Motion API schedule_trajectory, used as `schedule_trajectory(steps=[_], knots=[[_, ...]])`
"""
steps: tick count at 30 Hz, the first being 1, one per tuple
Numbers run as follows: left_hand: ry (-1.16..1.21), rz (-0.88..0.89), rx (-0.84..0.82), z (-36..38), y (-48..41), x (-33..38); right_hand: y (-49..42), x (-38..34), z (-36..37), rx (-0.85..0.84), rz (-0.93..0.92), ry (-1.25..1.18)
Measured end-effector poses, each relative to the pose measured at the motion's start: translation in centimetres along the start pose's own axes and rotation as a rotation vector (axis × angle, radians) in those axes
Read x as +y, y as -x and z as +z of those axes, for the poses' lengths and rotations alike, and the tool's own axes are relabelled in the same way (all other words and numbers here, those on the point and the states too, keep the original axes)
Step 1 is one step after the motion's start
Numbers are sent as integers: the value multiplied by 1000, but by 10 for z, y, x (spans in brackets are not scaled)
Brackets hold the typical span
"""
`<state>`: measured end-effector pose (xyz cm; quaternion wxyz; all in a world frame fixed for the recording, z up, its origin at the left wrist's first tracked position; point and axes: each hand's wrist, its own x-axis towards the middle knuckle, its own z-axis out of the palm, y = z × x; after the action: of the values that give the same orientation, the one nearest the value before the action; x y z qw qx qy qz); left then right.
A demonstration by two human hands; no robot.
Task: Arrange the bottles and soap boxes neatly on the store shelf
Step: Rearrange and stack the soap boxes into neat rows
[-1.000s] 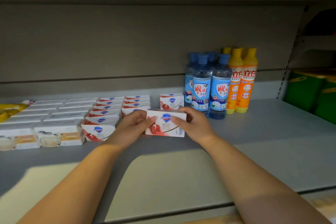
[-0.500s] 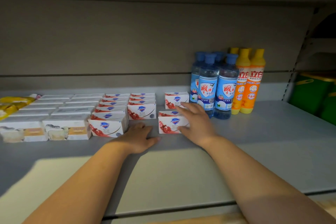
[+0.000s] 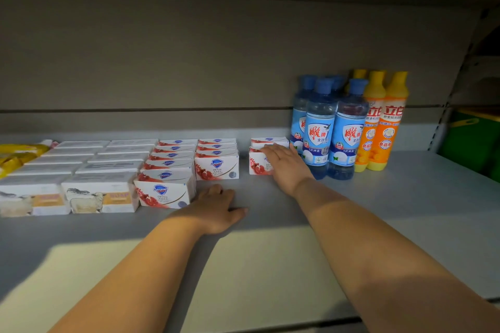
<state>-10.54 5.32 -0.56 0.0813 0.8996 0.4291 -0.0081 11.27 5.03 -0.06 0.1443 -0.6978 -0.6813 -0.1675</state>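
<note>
Head view: right hand (image 3: 286, 167), fingers flat, presses box (image 3: 256, 167) left of bottles (image 3: 320, 130); slide it squarely back. Left hand (image 3: 216, 211) relaxed, holding nothing.

Matt grey shelf (image 3: 405, 211), glossy cardboard soap boxes (image 3: 216, 167), clear plastic bottles (image 3: 343, 143).

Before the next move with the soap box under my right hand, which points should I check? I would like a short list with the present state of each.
1. Right hand lies on the front soap box with straight fingers: ok.
2. Front soap box touches the rear soap box: cannot tell, the hand covers the joint.
3. No gap to the neighbouring soap row: not ok, bare shelf shows between them.
4. Blue bottles beside the hand stand upright: ok.
5. Left hand holds nothing and lies flat on the shelf: ok.
</note>
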Motion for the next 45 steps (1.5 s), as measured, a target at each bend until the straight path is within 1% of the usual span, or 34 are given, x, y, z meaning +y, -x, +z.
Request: schedule_trajectory(steps=[3,7,15,18,21,23,25,26,27,29,30,32,33,38,40,42,44,45], knots=[[19,9,-3,0,1,0,-4,6,4,3,19,10],[35,13,-3,-1,1,0,-6,9,11,25,32,120],[35,12,-2,1,0,0,-17,14,12,-30,40,42],[31,0,-1,1,-1,1,-18,14,13,-34,26,42],[20,-17,-5,1,-1,2,-18,14,18,-23,43,94],[20,-25,-7,0,-1,3,-17,10,16,48,-9,161],[15,-32,-12,1,-1,4,-16,-2,14,206,-194,222],[6,-33,-16,1,-1,4,-17,-10,15,269,-271,189],[-1,-35,-19,1,-2,4,-19,-18,16,303,-314,96],[-9,-37,-23,1,-3,4,-22,-37,18,235,-296,-107],[-9,-36,-24,2,-3,3,-25,-43,21,169,-287,-156],[-4,-33,-26,3,-4,2,-31,-47,27,66,-275,-180],[-4,-31,-28,3,-4,2,-32,-47,27,51,-273,-197],[-26,-50,-36,4,-5,2,-20,-47,19,152,-290,-280],[-30,-57,-32,3,-5,3,-11,-49,17,131,-212,-359],[-9,-55,-11,2,-3,3,-1,-47,14,87,-65,-485],[88,-70,52,0,-1,3,10,-43,9,85,81,-612],[179,-93,90,-1,1,3,17,-41,5,88,138,-690]])
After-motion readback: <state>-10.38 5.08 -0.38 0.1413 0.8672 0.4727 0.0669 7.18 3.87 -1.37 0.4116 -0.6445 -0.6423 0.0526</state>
